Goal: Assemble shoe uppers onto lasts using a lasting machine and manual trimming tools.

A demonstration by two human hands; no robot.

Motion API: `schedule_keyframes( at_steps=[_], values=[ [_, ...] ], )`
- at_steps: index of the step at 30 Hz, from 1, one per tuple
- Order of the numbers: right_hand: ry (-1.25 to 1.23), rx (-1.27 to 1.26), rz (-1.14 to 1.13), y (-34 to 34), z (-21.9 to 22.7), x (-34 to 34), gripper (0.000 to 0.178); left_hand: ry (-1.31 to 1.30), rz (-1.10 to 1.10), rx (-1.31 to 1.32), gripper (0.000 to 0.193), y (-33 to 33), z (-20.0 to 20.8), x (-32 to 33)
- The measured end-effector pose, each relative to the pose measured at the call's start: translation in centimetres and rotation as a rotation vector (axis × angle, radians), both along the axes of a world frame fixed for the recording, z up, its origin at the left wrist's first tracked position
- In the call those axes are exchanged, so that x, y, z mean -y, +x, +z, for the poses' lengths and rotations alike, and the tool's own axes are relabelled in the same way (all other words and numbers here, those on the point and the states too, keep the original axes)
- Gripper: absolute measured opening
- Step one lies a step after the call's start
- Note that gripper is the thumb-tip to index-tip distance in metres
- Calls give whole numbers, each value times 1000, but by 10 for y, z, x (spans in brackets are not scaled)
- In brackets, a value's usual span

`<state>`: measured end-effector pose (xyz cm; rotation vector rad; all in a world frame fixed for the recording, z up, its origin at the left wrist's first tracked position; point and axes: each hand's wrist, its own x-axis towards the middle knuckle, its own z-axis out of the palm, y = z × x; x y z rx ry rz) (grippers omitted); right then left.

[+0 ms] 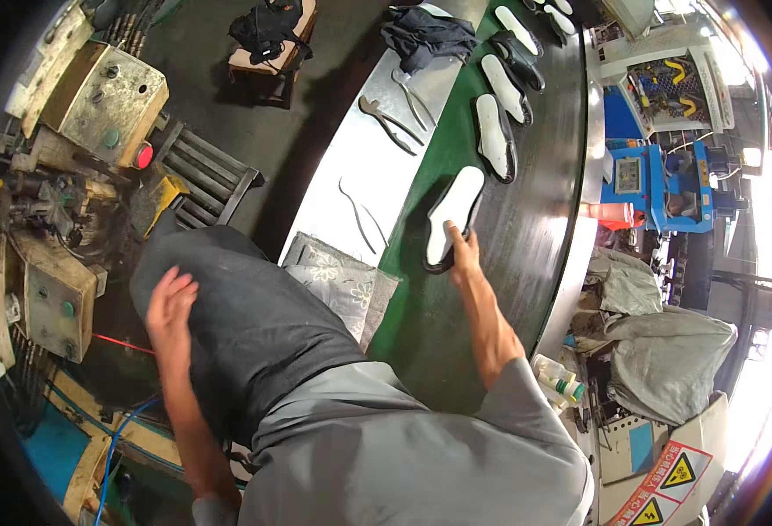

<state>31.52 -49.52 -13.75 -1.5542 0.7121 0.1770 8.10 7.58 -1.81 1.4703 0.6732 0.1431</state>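
Note:
My right hand (462, 249) grips the heel end of a black shoe upper (458, 196) with a white insole facing up, its thumb lying on the insole. This shoe upper is over the green and dark conveyor belt (539, 188); whether it touches the belt I cannot tell. Farther along lies a row of similar pieces, the nearest being another black shoe upper (494, 136). Over by my thigh, my left hand (172, 305) hangs with its fingers loosely apart and nothing in them.
Lasting pincers (389, 124) and other pliers (414, 101) lie on a metal ledge (333, 188) beside the belt, with dark cloth (425, 39) at its far end. A worn machine with a red button (143, 155) stands left. Bottles (557, 381) and cloth-covered equipment (662, 359) are right.

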Motion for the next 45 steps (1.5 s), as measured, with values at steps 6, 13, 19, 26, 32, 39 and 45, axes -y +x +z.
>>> schedule_keyframes(
  at_steps=[6, 13, 19, 26, 32, 39, 45],
  values=[
    [418, 150, 282, -69, 104, -186, 81, -421, -274, 158, 81, 100, 7, 107],
    [284, 171, 815, -103, 147, -333, 87, -189, -26, 331, 67, 44, 40, 78],
    [33, 211, 1366, -115, 174, -370, 62, -560, 175, 448, 83, -58, 19, 60],
    [4, 343, 1640, -153, 166, -357, 58, -346, 410, 430, 77, -85, 25, 22],
    [-59, 502, 1729, -136, 175, -409, 81, -214, 300, 297, 66, -67, 49, -19],
    [60, 371, 1690, -120, 194, -459, 95, 101, 279, 184, 61, -57, 69, -7],
    [57, 576, 1587, -128, 175, -461, 86, 271, 397, 195, 50, -49, 55, 2]
  ],
)
